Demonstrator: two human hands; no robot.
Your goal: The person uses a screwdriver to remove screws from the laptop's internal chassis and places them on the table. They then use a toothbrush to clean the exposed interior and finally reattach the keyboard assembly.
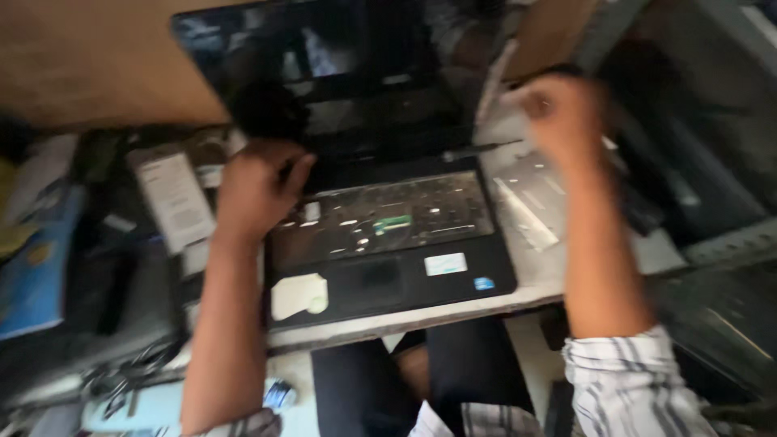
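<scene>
1. The left hand [255,190] rests on the top-left corner of the laptop base [388,243], just where the hinge meets the screen; its fingers are curled loosely and the thumb points toward the hinge, but the blur hides whether anything is pinched between them

2. The right hand [562,117] is raised off to the right of the laptop, closed into a fist near the right edge of the screen; a dark strip seems to run from it, though whether the fist grips it cannot be told

3. The laptop sits open on the table [534,295] straight in front of the person, between the two forearms; its keyboard is off, so the tray shows bare metal, small holes and a green part in the middle

4. The screen [340,73] is dark and tilted back, reflecting the room

5. On the palm rest lie a pale rounded patch [299,295] at the left, a white label [445,264] and a small blue sticker [484,283] at the right, with the touchpad between them

6. A flat grey metal plate [526,202] lies on the table just right of the laptop, under the right forearm

7. To the left are a dark slab with a white label [174,198], a blue book [36,267] further out, and tangled cables [121,372] near the table's front edge

8. The person wears striped sleeves [627,380] rolled above the wrists and dark trousers, with the knees under the table edge
</scene>
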